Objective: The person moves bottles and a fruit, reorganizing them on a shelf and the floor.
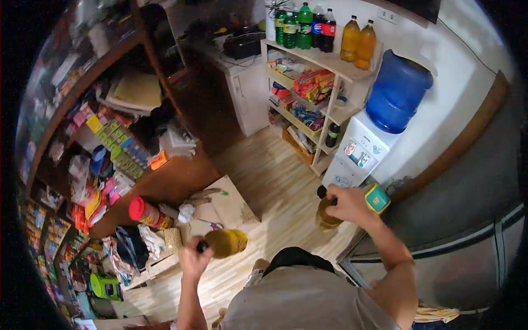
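My left hand (194,258) grips the dark-capped neck of a plastic bottle (227,243) filled with yellowish-brown liquid. That bottle is tilted, with its base pointing right, beside the low wooden bench (231,198). On the other side, my right hand (346,204) holds a second bottle (326,216) of similar liquid by its upper part. A dark round cap (321,191) shows beside my right fingers. Both bottles appear held above the wood-look floor. Two more bottles with amber liquid (358,43) stand on top of the white shelf unit (305,57).
Several soda bottles (304,27) line the shelf top. A water dispenser (357,148) carrying a blue jug (398,93) stands against the wall, with a green-and-yellow box (376,199) near its base. The bench holds a red-lidded jar (142,209) and scissors (215,225). Crowded store shelves (123,161) fill the left.
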Demonstrator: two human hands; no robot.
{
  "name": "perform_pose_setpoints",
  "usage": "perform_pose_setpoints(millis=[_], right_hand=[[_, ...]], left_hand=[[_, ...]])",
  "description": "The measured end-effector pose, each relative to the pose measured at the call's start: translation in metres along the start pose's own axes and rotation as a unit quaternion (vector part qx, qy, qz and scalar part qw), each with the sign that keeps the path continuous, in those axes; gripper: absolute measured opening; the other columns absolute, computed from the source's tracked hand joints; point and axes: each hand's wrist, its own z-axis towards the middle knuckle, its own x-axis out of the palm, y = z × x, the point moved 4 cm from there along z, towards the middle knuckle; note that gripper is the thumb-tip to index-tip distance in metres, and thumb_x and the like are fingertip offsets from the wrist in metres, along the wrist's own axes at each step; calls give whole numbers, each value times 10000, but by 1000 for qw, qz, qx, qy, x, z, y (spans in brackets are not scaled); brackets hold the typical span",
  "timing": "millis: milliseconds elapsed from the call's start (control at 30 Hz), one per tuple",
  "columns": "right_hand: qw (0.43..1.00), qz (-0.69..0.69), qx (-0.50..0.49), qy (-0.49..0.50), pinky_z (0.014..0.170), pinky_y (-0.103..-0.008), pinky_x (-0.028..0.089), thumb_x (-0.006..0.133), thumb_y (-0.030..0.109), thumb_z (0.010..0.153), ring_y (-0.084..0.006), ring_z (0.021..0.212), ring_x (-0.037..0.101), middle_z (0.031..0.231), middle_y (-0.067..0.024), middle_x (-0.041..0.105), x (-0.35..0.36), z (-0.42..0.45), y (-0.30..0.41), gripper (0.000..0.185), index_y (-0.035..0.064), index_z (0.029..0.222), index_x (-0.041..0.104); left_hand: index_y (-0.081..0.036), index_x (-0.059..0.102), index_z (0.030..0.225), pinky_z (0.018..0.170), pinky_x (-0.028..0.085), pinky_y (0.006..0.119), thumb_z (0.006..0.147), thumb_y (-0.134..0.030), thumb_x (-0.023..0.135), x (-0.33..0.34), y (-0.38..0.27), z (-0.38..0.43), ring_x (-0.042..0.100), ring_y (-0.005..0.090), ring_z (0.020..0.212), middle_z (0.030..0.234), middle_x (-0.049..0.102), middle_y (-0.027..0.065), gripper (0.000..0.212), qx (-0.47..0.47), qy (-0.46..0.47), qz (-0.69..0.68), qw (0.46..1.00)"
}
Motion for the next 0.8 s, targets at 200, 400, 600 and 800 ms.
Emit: perform_pose_setpoints(millis=[200, 400, 600, 800], right_hand=[[987, 6, 77, -143, 535, -377, 418, 693, 211, 534, -314, 571, 544, 616, -116, 533, -91, 51, -57, 329, 72, 748, 485], [981, -12, 91, -171, 554, -385, 424, 677, 172, 542, -321, 595, 549, 625, -124, 535, -165, 144, -78, 315, 63, 759, 477], [972, 60, 45, -221, 556, -305, 398, 707, 137, 501, -150, 615, 469, 645, -61, 481, -239, 270, -113, 370, 45, 734, 434], [956, 10, 2, -292, 554, -302, 407, 702, 184, 509, -157, 596, 493, 612, -66, 499, -316, 413, -169, 339, 58, 685, 441]], left_hand=[[-23, 623, 768, 563, 464, 344, 643, -214, 659, 27, -129, 172, 599, 284, 581, 644, 590, 163, 232, 177, 6, -36, 983], [-20, 628, 775, 590, 471, 337, 630, -241, 658, 65, -221, 330, 604, 282, 594, 643, 590, 158, 266, 251, 103, -33, 962], [18, 626, 811, 637, 461, 302, 608, -198, 664, 93, -294, 467, 590, 183, 639, 702, 614, 143, 298, 313, 101, -56, 943], [23, 641, 775, 670, 464, 293, 593, -228, 643, 135, -383, 608, 599, 192, 666, 699, 625, 127, 310, 373, 67, -66, 923]])
